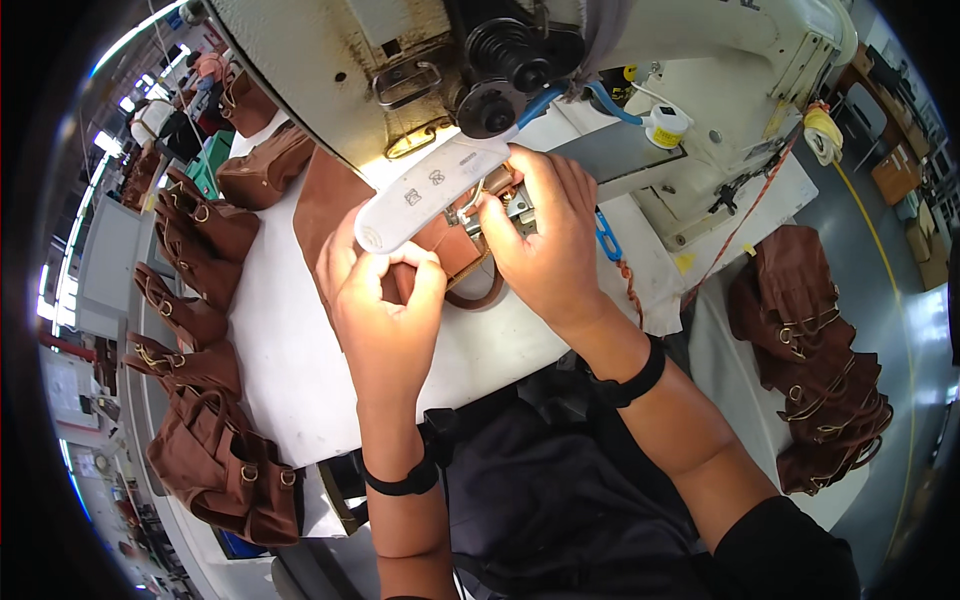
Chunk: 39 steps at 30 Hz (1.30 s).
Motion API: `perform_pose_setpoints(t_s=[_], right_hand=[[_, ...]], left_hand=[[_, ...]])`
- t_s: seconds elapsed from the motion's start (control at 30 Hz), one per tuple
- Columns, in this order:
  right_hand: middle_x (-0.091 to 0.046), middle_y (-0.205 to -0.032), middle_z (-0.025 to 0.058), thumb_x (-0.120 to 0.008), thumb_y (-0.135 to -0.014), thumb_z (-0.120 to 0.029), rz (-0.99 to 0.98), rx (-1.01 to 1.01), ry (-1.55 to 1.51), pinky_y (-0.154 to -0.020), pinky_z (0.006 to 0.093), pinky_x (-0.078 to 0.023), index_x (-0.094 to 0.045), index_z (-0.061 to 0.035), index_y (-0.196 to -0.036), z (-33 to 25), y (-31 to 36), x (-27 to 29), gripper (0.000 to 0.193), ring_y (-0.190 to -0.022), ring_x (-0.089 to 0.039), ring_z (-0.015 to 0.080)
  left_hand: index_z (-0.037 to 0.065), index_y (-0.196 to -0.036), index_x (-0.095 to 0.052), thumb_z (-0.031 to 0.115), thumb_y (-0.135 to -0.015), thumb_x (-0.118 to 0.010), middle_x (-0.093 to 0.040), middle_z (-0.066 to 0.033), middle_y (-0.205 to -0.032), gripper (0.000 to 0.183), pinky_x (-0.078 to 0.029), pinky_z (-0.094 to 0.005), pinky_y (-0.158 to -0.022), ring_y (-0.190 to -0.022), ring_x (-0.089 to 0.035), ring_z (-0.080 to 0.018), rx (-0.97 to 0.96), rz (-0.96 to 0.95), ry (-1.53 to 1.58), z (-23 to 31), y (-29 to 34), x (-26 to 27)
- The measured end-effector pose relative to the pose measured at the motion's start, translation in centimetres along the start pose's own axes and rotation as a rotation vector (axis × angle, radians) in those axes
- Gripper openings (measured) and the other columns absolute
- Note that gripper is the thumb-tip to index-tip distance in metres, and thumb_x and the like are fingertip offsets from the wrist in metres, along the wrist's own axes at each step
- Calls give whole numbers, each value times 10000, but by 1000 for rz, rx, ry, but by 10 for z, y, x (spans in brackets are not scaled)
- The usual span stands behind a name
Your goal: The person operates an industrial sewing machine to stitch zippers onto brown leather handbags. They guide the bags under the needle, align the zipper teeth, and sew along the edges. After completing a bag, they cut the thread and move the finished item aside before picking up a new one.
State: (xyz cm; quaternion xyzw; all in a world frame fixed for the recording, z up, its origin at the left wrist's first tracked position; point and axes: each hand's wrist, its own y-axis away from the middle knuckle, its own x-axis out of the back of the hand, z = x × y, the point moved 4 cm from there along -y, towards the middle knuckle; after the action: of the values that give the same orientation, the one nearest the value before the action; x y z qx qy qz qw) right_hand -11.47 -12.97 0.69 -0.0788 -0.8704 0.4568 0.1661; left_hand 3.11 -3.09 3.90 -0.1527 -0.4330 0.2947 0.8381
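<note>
My left hand [385, 310] is closed at the edge of a brown leather piece [455, 248], thumb and fingertips pressed together. The leather lies by the needle area of a sewing machine [340, 60], and a brown leather strap [480, 298] curves out below it. My right hand [548, 240] reaches in from the right beside the metal presser area [518, 205]. Its thumb and forefinger curl toward the metal parts; what they pinch, if anything, is too small to make out. A white elongated lamp [430, 195] sits over the work and hides part of both hands' fingertips.
Brown leather bags [225, 465] line the white table's [300, 390] left side. More brown bags [810, 350] are piled at the right. Blue snips [606, 237], a braided cord [630, 285] and a small white spool [667, 125] lie near the machine. People work at the far left.
</note>
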Motion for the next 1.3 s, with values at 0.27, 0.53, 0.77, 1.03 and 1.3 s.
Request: perform_pose_setpoints(t_s=[0.27,0.53,0.77,1.03,1.3], right_hand=[[-665,-1028,87,-752,-825,-69,-17,1,-3,-954,450,-431,-656,-73,-1188,-3,0,-1,375,-1007,-607,313],[-664,-1038,91,-751,-822,-81,-1,4,5,-962,455,-430,-646,-80,-1199,-1,0,0,391,-1020,-602,318],[-680,-1059,95,-757,-840,-105,-11,25,4,-960,448,-430,-652,-65,-1208,-2,0,-1,385,-1010,-606,318],[-675,-1078,140,-736,-889,-100,-153,10,-96,-973,457,-478,-637,-30,-1285,-5,-7,24,414,-1072,-618,348],[-685,-1292,151,-692,-963,0,62,188,12,-1016,360,-509,-613,103,-1323,3,-83,185,383,-1169,-645,225]], left_hand=[[17,-1094,-749,122,-796,-765,-650,-181,-1311,316,-435,-496,-1108,-1259,-550,-400,-131,175,-160,-10,-23,-7],[-23,-1176,-661,115,-804,-814,-632,-184,-1332,425,-435,-513,-1111,-1292,-543,-398,-219,256,-273,8,6,-3],[25,-1183,-610,-34,-864,-695,-647,-181,-1416,335,-444,-534,-1161,-1308,-616,-362,-490,-20,-141,-8,22,-20],[60,-1300,-695,-82,-903,-606,-737,-95,-1325,431,-502,-404,-1047,-1179,-707,-220,-606,75,-252,-2,20,-16],[64,-1273,-715,-101,-873,-616,-745,-86,-1308,444,-450,-331,-935,-1087,-712,-185,-599,93,-249,-1,20,-15]])
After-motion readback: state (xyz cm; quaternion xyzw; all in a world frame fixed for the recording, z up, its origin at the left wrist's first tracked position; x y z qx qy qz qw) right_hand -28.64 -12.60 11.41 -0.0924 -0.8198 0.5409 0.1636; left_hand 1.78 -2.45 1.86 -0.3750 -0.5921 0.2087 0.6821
